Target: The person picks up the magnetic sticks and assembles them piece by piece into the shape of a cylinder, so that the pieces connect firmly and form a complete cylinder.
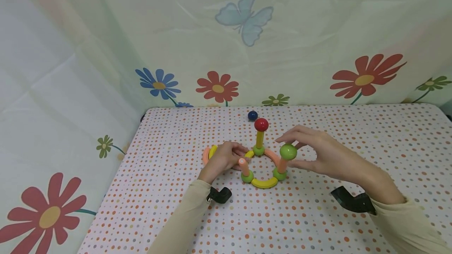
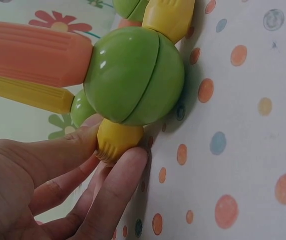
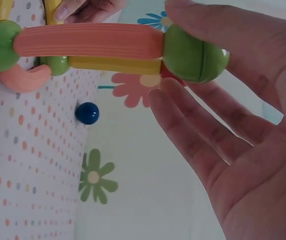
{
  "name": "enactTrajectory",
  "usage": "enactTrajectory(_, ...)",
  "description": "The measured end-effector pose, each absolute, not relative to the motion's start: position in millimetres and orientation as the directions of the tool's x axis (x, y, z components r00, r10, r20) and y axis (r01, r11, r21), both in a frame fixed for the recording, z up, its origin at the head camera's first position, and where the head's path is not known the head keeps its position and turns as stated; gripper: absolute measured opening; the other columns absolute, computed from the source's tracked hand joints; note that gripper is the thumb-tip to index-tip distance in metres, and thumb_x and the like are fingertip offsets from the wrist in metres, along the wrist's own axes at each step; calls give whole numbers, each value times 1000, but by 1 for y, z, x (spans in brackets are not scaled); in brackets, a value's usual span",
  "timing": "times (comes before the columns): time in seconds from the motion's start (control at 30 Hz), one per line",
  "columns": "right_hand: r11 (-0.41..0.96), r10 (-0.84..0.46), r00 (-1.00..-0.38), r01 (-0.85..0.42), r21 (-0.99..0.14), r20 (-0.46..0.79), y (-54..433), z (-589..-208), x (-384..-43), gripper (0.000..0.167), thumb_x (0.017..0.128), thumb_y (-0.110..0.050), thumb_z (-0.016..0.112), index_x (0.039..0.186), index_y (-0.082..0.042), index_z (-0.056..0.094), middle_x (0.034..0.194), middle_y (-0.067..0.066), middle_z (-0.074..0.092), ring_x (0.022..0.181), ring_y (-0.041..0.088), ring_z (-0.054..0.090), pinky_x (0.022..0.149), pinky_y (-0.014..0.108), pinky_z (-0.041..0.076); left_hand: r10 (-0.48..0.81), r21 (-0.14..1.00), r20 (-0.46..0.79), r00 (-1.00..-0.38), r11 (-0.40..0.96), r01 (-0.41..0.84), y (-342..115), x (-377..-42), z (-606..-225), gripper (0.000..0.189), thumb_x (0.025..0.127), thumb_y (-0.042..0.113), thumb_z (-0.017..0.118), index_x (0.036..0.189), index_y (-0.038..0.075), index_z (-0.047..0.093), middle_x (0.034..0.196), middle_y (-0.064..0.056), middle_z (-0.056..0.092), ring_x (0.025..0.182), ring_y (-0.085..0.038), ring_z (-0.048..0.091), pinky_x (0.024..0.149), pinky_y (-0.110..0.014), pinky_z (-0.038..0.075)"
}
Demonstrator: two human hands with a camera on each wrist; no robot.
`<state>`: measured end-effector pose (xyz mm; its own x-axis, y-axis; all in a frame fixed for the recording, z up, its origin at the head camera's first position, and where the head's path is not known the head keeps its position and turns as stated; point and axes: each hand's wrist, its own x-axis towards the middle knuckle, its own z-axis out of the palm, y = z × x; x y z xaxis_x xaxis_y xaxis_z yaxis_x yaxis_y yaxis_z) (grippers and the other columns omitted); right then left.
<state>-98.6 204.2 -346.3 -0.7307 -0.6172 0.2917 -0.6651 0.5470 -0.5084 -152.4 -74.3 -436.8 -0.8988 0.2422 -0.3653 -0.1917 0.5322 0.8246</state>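
Magnetic-style toy rods and balls form a ring on the table, with upright rods on its green balls. My left hand [image 1: 226, 156] is at the ring's left side. Its thumb and fingers pinch a yellow rod [image 2: 118, 140] where that rod meets a green ball [image 2: 135, 75]; an orange rod [image 1: 243, 166] stands on this ball, its top bare. On the right, my right hand [image 1: 326, 154] has its fingers and thumb spread around a green ball [image 1: 288, 151] atop another upright orange rod [image 3: 90, 40]. The fingertips are loosely extended beside the ball.
At the back of the ring a yellow rod [image 1: 259, 140] stands upright, topped by a red ball [image 1: 261, 124]. A blue ball [image 1: 252, 115] lies behind it. Curved yellow and orange rods [image 1: 206, 156] lie left of my left hand. A flowered curtain hangs behind the dotted tabletop.
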Motion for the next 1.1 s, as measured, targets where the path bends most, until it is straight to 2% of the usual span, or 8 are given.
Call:
enactTrajectory(0.17, 492, -581, -771, -589, -641, 262, 213, -368, -97, 70, 75, -15, 96, 136, -9, 62, 128, 4, 66, 109, 16, 65, 85, 35, 61, 242, 824, -369, -897, 532, -195, -74, -153, -437, 28, 92, 3, 80, 119, 4, 75, 97, -7, 68, 70, -15, 66, 62, -26, 61)
enactTrajectory(0.37, 375, -584, -782, -498, -782, 218, 217, -411, -100, 58, 78, -12, 93, 129, -7, 64, 121, 3, 67, 108, 3, 60, 84, 33, 60, 232, 815, -387, -893, 538, -213, -75, -155, -437, 27, 92, 3, 80, 118, 4, 75, 97, -6, 68, 70, -15, 66, 62, -26, 60)
enactTrajectory(0.57, 383, -645, -758, -433, -816, 99, 208, -437, -105, 41, 85, -15, 88, 119, -6, 68, 115, 2, 70, 102, 7, 65, 86, 34, 59, 238, 815, -378, -895, 545, -199, -74, -154, -434, 27, 91, 2, 81, 117, 4, 75, 97, -6, 68, 71, -14, 66, 62, -26, 60)
enactTrajectory(0.77, 399, -661, -750, -385, -832, 30, 203, -437, -110, 23, 88, -9, 85, 105, -12, 69, 119, 8, 71, 109, 16, 68, 91, 34, 59, 258, 809, -369, -893, 563, -172, -72, -151, -432, 28, 91, 5, 82, 117, 4, 74, 95, -5, 68, 73, -14, 66, 64, -25, 60)
enactTrajectory(1.0, 407, -649, -760, -310, -859, -33, 199, -439, -112, 22, 90, -9, 83, 105, -11, 68, 120, 7, 71, 111, 20, 68, 92, 29, 56, 329, 761, -308, -893, 648, -24, -80, -162, -424, 24, 95, 24, 80, 113, 10, 78, 94, 0, 72, 77, -14, 66, 66, -23, 51)
enactTrajectory(1.1, 387, -657, -753, -316, -866, -19, 197, -442, -112, 24, 90, -9, 83, 109, -8, 68, 119, 8, 70, 109, 18, 67, 90, 29, 56, 304, 754, -284, -909, 657, -16, -78, -173, -418, 29, 99, 27, 76, 121, 11, 73, 100, -2, 70, 75, -17, 68, 65, -24, 52)
